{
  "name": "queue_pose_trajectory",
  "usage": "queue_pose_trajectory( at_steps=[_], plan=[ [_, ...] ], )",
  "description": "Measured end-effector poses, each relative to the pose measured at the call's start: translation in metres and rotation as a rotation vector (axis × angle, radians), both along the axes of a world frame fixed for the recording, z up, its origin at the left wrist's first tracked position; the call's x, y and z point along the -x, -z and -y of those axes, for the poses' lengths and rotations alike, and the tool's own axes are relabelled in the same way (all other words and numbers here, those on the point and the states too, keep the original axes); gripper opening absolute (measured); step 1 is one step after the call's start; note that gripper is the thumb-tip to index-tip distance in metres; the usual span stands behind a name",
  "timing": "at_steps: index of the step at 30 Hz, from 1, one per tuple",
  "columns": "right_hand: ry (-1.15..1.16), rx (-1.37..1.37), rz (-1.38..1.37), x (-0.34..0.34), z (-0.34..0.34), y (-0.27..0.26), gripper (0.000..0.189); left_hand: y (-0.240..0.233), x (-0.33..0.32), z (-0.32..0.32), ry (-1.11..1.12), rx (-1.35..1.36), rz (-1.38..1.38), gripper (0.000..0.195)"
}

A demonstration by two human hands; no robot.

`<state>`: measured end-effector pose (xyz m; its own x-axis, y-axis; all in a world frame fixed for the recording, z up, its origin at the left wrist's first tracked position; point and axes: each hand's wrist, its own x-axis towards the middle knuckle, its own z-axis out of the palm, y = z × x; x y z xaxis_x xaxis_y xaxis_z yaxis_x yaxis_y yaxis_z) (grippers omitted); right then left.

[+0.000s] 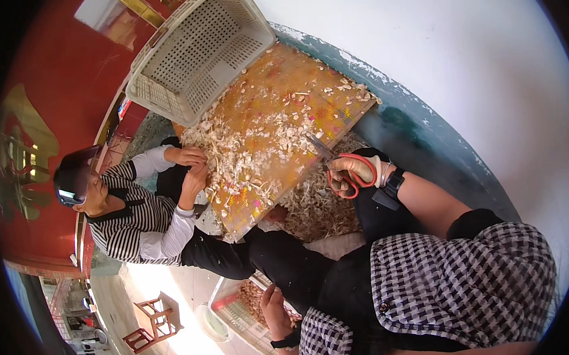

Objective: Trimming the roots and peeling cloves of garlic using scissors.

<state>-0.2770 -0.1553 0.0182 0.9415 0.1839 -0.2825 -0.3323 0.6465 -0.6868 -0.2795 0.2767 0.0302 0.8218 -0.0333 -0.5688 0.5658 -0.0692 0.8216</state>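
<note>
My right hand [350,175] grips a pair of red-handled scissors [322,148], fingers through the loops. The blades reach over the edge of a low table with an orange floral top [266,78]. Dry papery peelings [282,134], which look like garlic skins, lie scattered across it. My left hand [275,307] is low by my thigh, over the rim of a plastic crate [233,309]. Reddish-brown clove-like pieces [252,295] fill part of that crate. The left fingers are bent, and whether they hold anything is not clear.
Opposite me a person [143,207] works with both hands at the table's edge. A pale perforated plastic basket [203,52] lies tipped on the table. A heap of dry trimmings [319,209] sits beside my legs. A white wall [426,52] rises on the right; a wooden stool [152,321] is behind.
</note>
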Motion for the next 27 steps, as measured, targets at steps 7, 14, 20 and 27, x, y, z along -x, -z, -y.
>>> queue_pose_trajectory(
  at_steps=[7,14,20,27],
  plan=[
    [0.041,0.021,-0.083,-0.009,-0.015,0.007,0.030,0.007,0.015,-0.035,0.042,-0.132,0.016,0.034],
    [0.047,-0.040,0.016,-0.004,-0.005,0.020,0.031,0.052,0.071,-0.104,-0.075,-0.413,-0.179,0.039],
    [0.048,0.051,0.053,-0.014,-0.012,0.029,0.028,0.049,0.087,-0.139,-0.139,-0.304,-0.149,0.039],
    [0.030,0.066,-0.015,-0.026,-0.025,0.034,0.026,-0.011,0.021,-0.136,-0.125,-0.328,0.006,0.040]
  ],
)
